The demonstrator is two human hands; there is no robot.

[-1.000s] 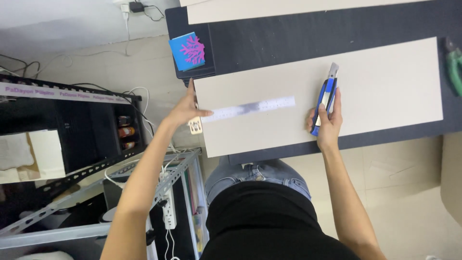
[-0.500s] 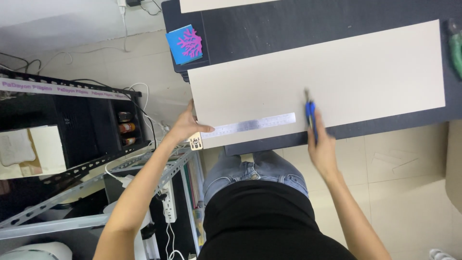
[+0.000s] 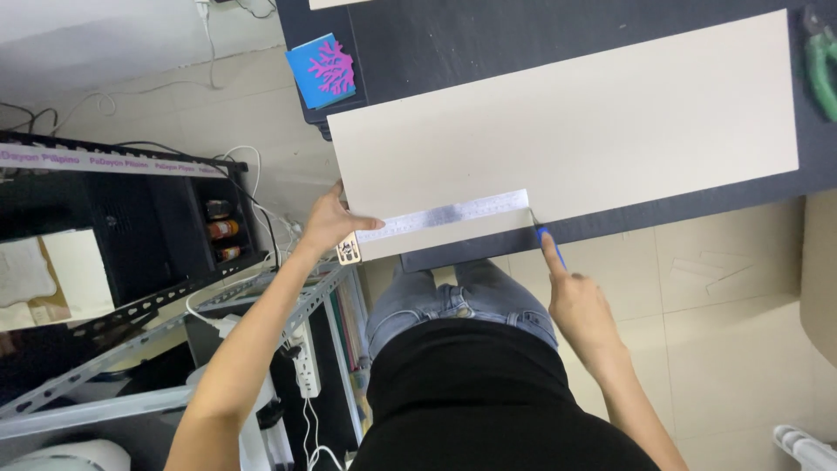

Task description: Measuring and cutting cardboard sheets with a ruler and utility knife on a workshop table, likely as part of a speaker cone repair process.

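A long beige board (image 3: 567, 131) lies on a black table (image 3: 558, 44). A metal ruler (image 3: 445, 215) rests along the board's near edge. My left hand (image 3: 336, 220) presses the ruler's left end, next to a small tag (image 3: 349, 251) hanging from it. My right hand (image 3: 580, 301) grips a blue utility knife (image 3: 549, 246), whose blade tip touches the board at the ruler's right end. Most of the knife is hidden by my fingers.
A blue pad with a pink coral shape (image 3: 321, 71) sits on the table's left corner. Green pliers (image 3: 822, 65) lie at the far right. A black shelf with small jars (image 3: 218, 228), a metal rack (image 3: 288, 305) and cables stand to my left.
The ruler slid from the board's middle to its near edge with my left hand. My right hand pulled back off the board, bringing the knife tip down to the ruler's right end.
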